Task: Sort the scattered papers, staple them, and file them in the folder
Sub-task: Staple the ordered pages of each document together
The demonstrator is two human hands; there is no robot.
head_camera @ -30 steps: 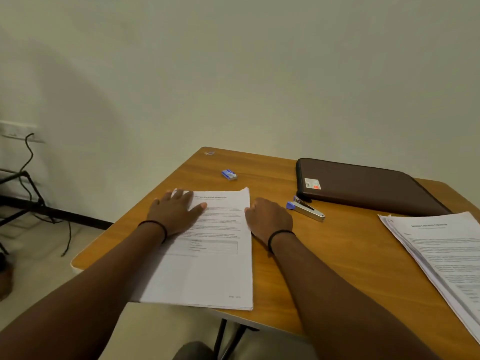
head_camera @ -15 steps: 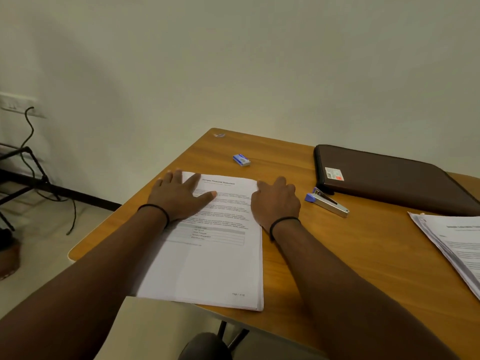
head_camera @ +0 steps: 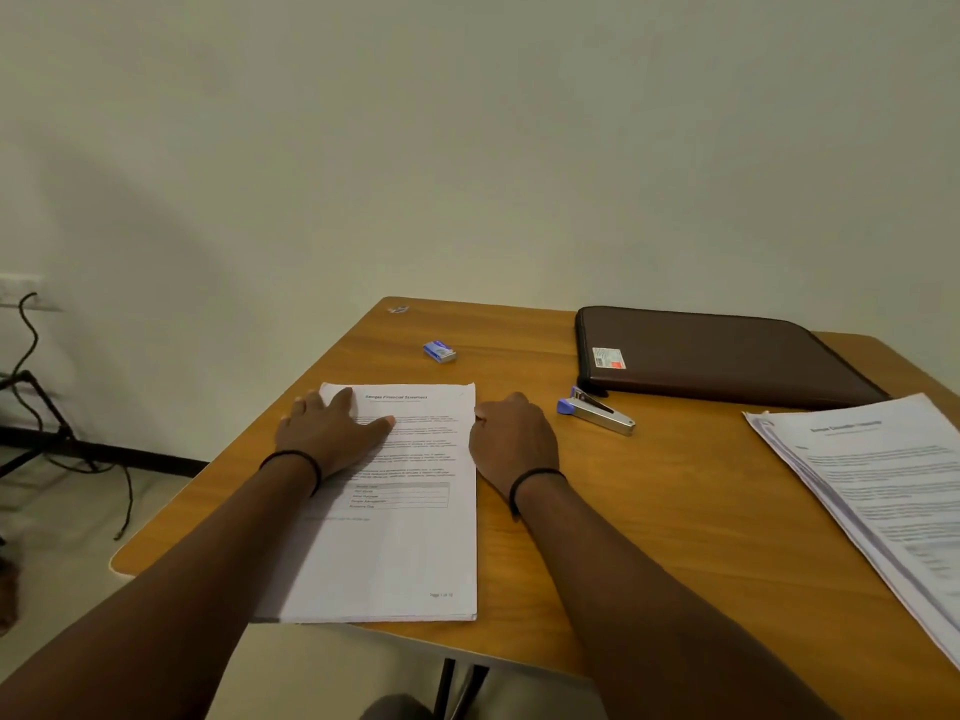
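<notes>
We cannot read much of the print: the heading on the near stack of papers [head_camera: 410,511] is blurred, and the small label [head_camera: 608,358] on the brown folder [head_camera: 727,358] is too small to make out. A second stack of papers [head_camera: 878,491] runs off the right edge of the view, so we see only part of it, and its sheets are fanned unevenly. Our left hand [head_camera: 332,433] lies flat on the upper left of the near stack, fingers straight and spread, hiding that corner. Our right hand [head_camera: 511,439] rests on the table against the stack's right edge; its fingers curl under, and we cannot tell whether they grip the sheets. The stapler [head_camera: 596,416] lies just right of that hand, close to the folder's near corner, and a small blue staple box [head_camera: 439,351] sits beyond the stack. The wooden table [head_camera: 675,537] stands against a plain pale wall, with a black cable [head_camera: 31,350] hanging from a wall socket at far left.
</notes>
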